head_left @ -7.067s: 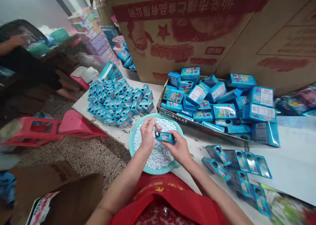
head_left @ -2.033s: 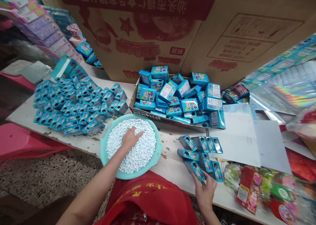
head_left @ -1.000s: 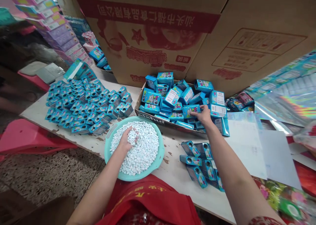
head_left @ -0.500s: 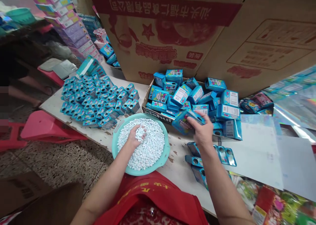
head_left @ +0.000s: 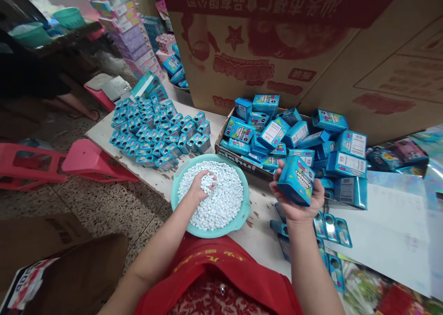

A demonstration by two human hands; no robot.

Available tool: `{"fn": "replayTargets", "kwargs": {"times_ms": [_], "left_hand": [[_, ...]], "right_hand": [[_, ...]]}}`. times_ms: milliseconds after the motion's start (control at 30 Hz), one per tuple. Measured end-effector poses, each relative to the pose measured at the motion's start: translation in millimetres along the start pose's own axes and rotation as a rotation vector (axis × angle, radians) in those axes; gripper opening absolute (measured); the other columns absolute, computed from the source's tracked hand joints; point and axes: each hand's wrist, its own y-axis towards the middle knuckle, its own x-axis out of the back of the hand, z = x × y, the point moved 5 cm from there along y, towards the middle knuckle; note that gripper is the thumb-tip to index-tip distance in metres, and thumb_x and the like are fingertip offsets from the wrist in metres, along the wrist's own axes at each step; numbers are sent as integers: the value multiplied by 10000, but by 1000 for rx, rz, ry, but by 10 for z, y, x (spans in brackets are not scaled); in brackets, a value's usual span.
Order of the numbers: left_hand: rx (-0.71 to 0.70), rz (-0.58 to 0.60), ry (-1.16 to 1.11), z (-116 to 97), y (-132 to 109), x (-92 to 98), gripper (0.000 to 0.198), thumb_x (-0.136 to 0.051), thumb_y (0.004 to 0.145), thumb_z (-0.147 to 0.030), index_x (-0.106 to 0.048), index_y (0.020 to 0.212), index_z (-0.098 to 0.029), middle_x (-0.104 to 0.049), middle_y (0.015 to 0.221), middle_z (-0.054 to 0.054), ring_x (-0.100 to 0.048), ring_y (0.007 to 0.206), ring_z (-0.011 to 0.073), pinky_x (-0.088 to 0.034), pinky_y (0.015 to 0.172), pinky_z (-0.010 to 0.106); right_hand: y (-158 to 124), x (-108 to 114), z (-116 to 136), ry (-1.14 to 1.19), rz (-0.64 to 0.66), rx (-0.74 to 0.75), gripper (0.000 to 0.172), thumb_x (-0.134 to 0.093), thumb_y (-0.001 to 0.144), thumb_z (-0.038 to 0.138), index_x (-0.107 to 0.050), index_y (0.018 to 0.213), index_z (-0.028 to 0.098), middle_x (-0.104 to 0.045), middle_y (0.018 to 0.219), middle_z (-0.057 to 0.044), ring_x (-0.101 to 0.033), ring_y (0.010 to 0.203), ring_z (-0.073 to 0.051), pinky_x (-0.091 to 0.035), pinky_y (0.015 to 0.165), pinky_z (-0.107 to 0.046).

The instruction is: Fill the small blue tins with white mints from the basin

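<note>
My left hand (head_left: pixel 200 188) rests in a teal basin (head_left: pixel 244 211) full of small white candies (head_left: pixel 221 204), its fingers cupped round a small heap of them. My right hand (head_left: pixel 297 202) holds a blue printed carton (head_left: pixel 296 179) up above the table, just in front of a shallow cardboard tray (head_left: pixel 231 155) piled with the same blue cartons (head_left: pixel 311 135). Below my right hand lie several small blue window boxes (head_left: pixel 331 227) on the table.
Rows of small blue filled boxes (head_left: pixel 157 133) cover the table's left part. Large brown cardboard cases (head_left: pixel 277 52) stand behind the tray. Pink plastic stools (head_left: pixel 69 165) sit on the floor at left, another person (head_left: pixel 38 82) beyond them. White sheets (head_left: pixel 391 222) and shiny wrappers lie right.
My right hand left the small boxes, reached into the tray, picked up a blue carton and drew it back toward me. My left hand stayed in the basin, closing on candies.
</note>
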Motion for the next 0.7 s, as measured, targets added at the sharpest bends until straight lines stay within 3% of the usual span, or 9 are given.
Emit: {"fn": "replayTargets", "kwargs": {"times_ms": [200,333,467,600,700], "left_hand": [[10,33,13,14,27,34,114,-531,752,-271,-534,749,-157,-548,600,27,-484,428,96,-312,327,158],[10,13,17,19,39,43,107,-521,757,-258,-543,759,-153,-580,622,45,-535,462,118,-325,330,162],[14,22,14,33,47,11,130,-513,787,-276,-539,756,-153,-576,598,37,-545,454,121,-337,335,164],[32,59,-7,24,14,-54,141,-503,791,-275,-510,713,-158,-522,533,5,-481,394,94,-289,313,150],[1,79,-16,-43,-78,-134,129,-518,771,-266,-497,702,-158,-517,522,-2,-465,380,89,-286,309,150]], "right_hand": [[96,-25,127,16,23,72,645,-390,721,703,-578,1169,279,-553,1247,-88,-549,1102,-311,-408,910,-600],[114,-90,107,10,34,15,759,-295,721,809,-564,1192,280,-551,1233,-103,-586,997,-296,-438,861,-557],[35,-223,-166,9,127,-149,780,-273,709,839,-583,1146,272,-597,1073,-95,-586,822,-237,-458,816,-495],[-97,-317,-537,-64,239,-300,923,-298,550,950,-618,1030,229,-610,990,-110,-569,791,-243,-476,746,-471],[-138,-295,-708,-192,140,-300,734,-615,499,823,-613,929,228,-634,844,-66,-572,714,-222,-486,676,-401]]}}
